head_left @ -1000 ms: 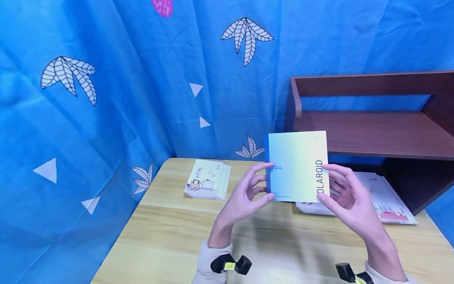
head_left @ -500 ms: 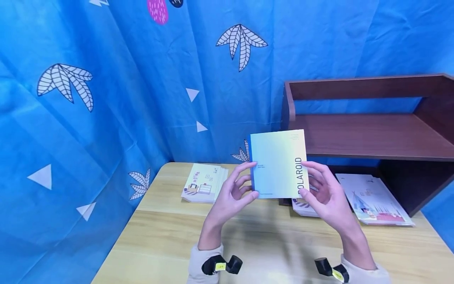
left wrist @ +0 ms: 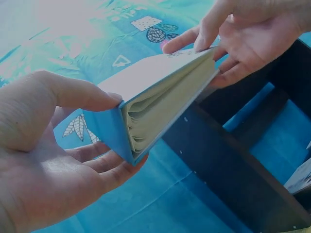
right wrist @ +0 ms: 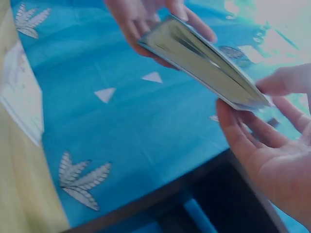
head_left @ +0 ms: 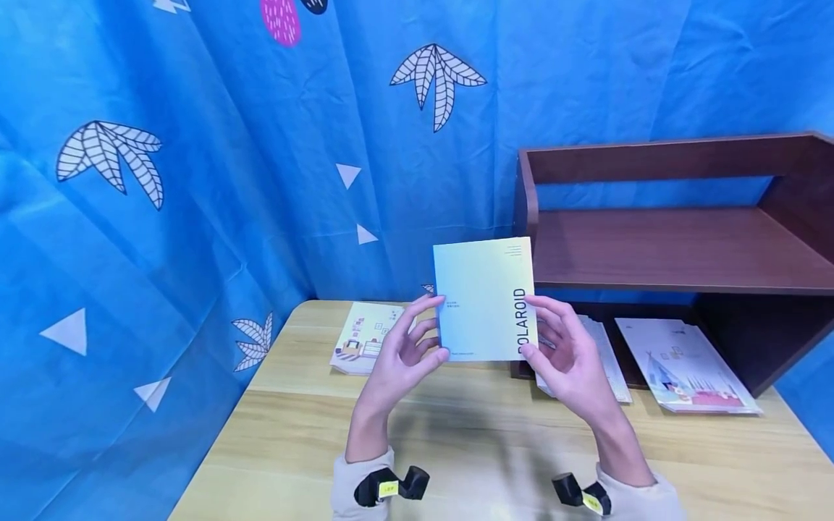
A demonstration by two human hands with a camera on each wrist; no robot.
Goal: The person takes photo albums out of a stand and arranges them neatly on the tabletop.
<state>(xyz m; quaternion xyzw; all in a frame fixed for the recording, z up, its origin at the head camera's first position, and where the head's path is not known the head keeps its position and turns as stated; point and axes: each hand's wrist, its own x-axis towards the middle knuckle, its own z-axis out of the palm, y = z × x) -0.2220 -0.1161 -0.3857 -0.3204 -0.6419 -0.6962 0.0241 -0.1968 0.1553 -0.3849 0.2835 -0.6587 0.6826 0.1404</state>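
Observation:
A square photo album (head_left: 483, 304) with a pale blue-to-yellow cover printed POLAROID is held up above the table in the head view. My left hand (head_left: 405, 358) grips its blue spine side, thumb on the cover and fingers behind. On the opposite side my right hand (head_left: 568, 356) pinches the edge between thumb and fingers. In the left wrist view the album (left wrist: 163, 104) is closed, and its thick cream pages show between the covers. The right wrist view shows the album (right wrist: 204, 65) edge-on, with my right hand (right wrist: 272, 141) at its near end.
A dark brown shelf unit (head_left: 651, 246) stands at the back right of the wooden table (head_left: 293, 427). Stacks of printed booklets (head_left: 687, 365) lie in its lower opening, jutting out in front. Another booklet stack (head_left: 358, 340) sits at the back left. A blue patterned curtain (head_left: 260, 181) hangs behind.
Both hands have carried the album leftward, away from the shelf, keeping the same grip. More of the booklets under the shelf now shows; the left stack is partly covered by my left hand.

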